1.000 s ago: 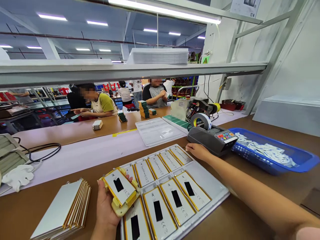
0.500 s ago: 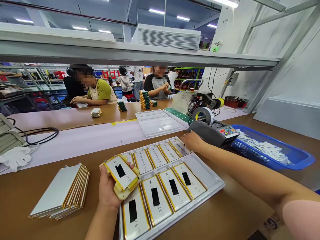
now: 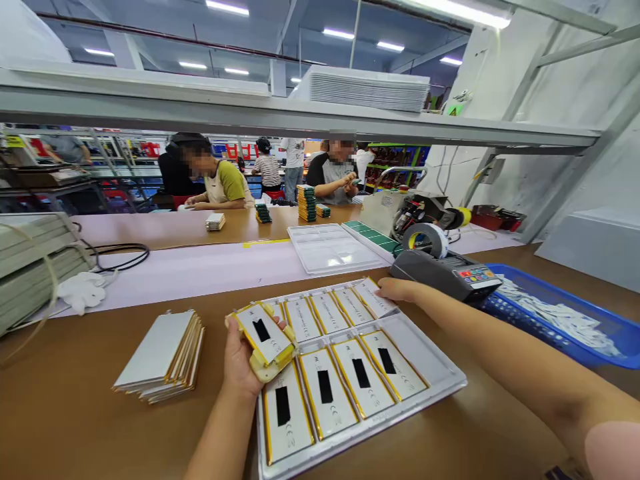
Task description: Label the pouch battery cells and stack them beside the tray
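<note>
My left hand [image 3: 241,357] is closed around a pale yellow holder [image 3: 267,370]. A white pouch battery [image 3: 251,319] with yellow edges and a strip of black tape lies in that holder, tilted over the near-left part of a clear plastic tray [image 3: 440,363]. At the tray's far right corner, my right hand [image 3: 400,290] pinches the edge of another pouch battery [image 3: 371,297], which looks slightly raised; its fingertips are partly hidden. Several batteries lie in two rows in the tray. Those in the near row [image 3: 327,407] carry black tape; the far-row ones [image 3: 327,313] show only print.
Left of the tray stands a stack of pouch batteries [image 3: 155,350]. A tape dispenser [image 3: 445,273] sits beyond my right hand, beside a blue basket [image 3: 505,313] of white strips. A white glove [image 3: 81,292] lies at left. Co-workers sit across the bench beneath an overhead shelf [image 3: 300,123].
My right hand has closed on the far right battery, whose surface now looks tilted up and brighter. The view has turned slightly left. My left hand keeps the battery and holder.
</note>
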Available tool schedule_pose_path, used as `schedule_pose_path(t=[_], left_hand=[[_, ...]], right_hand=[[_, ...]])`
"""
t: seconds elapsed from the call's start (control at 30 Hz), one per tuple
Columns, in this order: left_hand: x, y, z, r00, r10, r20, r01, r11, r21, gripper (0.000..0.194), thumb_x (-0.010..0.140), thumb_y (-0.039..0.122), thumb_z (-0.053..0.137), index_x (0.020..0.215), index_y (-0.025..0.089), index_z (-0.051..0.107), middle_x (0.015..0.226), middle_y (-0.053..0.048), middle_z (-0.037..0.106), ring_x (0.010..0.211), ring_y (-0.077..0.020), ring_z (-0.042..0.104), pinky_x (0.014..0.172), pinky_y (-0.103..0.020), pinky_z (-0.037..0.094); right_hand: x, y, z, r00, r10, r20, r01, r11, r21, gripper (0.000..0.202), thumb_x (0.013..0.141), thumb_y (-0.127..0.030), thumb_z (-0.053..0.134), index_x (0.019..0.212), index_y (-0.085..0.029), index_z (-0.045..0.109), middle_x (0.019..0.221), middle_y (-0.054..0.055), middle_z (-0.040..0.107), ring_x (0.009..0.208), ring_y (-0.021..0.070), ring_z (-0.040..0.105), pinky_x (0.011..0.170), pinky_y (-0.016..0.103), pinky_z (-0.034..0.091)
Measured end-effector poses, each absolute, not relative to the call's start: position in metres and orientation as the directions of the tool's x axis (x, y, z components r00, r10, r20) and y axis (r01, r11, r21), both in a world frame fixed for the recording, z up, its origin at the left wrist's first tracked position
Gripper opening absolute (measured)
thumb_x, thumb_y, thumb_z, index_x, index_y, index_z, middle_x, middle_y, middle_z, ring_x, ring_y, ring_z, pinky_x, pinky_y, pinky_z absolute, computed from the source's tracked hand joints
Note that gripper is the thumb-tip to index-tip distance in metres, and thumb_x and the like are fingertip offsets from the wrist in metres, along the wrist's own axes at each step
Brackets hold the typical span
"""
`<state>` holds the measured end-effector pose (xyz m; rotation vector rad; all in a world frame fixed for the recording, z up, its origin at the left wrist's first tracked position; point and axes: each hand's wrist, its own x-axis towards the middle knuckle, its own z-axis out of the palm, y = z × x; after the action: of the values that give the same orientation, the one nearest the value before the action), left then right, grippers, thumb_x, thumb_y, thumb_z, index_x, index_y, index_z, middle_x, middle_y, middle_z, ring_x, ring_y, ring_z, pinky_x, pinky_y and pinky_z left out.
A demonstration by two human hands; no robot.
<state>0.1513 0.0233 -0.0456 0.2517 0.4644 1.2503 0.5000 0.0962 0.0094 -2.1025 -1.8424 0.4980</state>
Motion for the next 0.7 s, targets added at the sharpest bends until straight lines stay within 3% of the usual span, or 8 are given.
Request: schedule_pose_path(t=[0.1, 0.23, 0.33, 0.43, 0.53, 0.6, 0.7], left_hand=[[0.152, 0.020, -0.046, 0.283, 0.947, -0.154, -0.865, 0.322, 0.386, 0.053, 0.071, 0.057, 0.044, 0.095, 0.011, 0.056, 0.080, -0.013, 0.063, 0.076, -0.0269, 0.061, 0.073, -0.049, 0.045], [0.152, 0.017, -0.048, 0.347, 0.936, -0.056, -0.870, 0.344, 0.354, 0.054, 0.071, 0.058, 0.043, 0.093, 0.011, 0.057, 0.081, -0.011, 0.063, 0.078, -0.0257, 0.060, 0.077, -0.046, 0.043], [0.150, 0.015, -0.050, 0.323, 0.945, -0.047, -0.890, 0.320, 0.325, 0.054, 0.071, 0.057, 0.043, 0.100, 0.013, 0.056, 0.087, -0.011, 0.064, 0.082, -0.0244, 0.060, 0.079, -0.042, 0.043], [0.146, 0.014, -0.050, 0.295, 0.954, -0.062, -0.899, 0.299, 0.320, 0.057, 0.070, 0.059, 0.044, 0.104, 0.014, 0.055, 0.089, -0.011, 0.064, 0.084, -0.0248, 0.059, 0.079, -0.041, 0.043], [0.143, 0.013, -0.049, 0.283, 0.959, 0.000, -0.908, 0.268, 0.323, 0.061, 0.070, 0.062, 0.041, 0.106, 0.015, 0.054, 0.090, -0.011, 0.063, 0.086, -0.0256, 0.058, 0.079, -0.042, 0.043], [0.142, 0.011, -0.048, 0.295, 0.954, 0.051, -0.912, 0.265, 0.312, 0.065, 0.068, 0.065, 0.039, 0.106, 0.015, 0.053, 0.092, -0.011, 0.063, 0.089, -0.0265, 0.057, 0.079, -0.043, 0.043], [0.141, 0.009, -0.046, 0.344, 0.932, 0.110, -0.905, 0.299, 0.302, 0.070, 0.063, 0.069, 0.041, 0.105, 0.014, 0.053, 0.093, -0.012, 0.062, 0.092, -0.0287, 0.056, 0.080, -0.046, 0.042]], right_hand=[[0.469, 0.094, 0.029, 0.071, 0.990, -0.126, 0.885, -0.120, -0.449, 0.018, 0.059, -0.029, 0.063, 0.048, -0.019, 0.052, 0.048, 0.003, 0.053, 0.048, 0.0140, 0.047, 0.049, 0.027, 0.035], [0.382, 0.077, 0.039, -0.218, 0.964, -0.151, 0.758, 0.071, -0.648, 0.016, 0.071, -0.031, 0.049, 0.070, -0.017, 0.058, 0.064, 0.002, 0.059, 0.057, 0.0135, 0.050, 0.050, 0.024, 0.036], [0.307, 0.058, 0.031, -0.319, 0.933, -0.167, 0.729, 0.130, -0.672, 0.016, 0.072, -0.026, 0.047, 0.076, -0.015, 0.058, 0.070, 0.003, 0.061, 0.061, 0.0141, 0.051, 0.051, 0.024, 0.036], [0.260, 0.044, 0.025, -0.379, 0.908, -0.176, 0.761, 0.198, -0.618, 0.019, 0.075, -0.025, 0.045, 0.086, -0.014, 0.056, 0.082, 0.005, 0.062, 0.068, 0.0155, 0.054, 0.055, 0.024, 0.037], [0.252, 0.034, 0.034, -0.511, 0.849, -0.136, 0.773, 0.384, -0.505, 0.022, 0.077, -0.031, 0.044, 0.091, -0.018, 0.055, 0.089, 0.005, 0.062, 0.074, 0.0166, 0.054, 0.059, 0.025, 0.037], [0.264, 0.028, 0.048, -0.484, 0.875, -0.007, 0.825, 0.454, -0.336, 0.025, 0.079, -0.039, 0.040, 0.087, -0.020, 0.055, 0.090, 0.005, 0.060, 0.077, 0.0182, 0.054, 0.060, 0.026, 0.036], [0.299, 0.022, 0.062, -0.302, 0.929, 0.215, 0.931, 0.336, -0.143, 0.035, 0.082, -0.047, 0.029, 0.082, -0.021, 0.051, 0.088, 0.006, 0.059, 0.076, 0.0198, 0.053, 0.060, 0.028, 0.035]])
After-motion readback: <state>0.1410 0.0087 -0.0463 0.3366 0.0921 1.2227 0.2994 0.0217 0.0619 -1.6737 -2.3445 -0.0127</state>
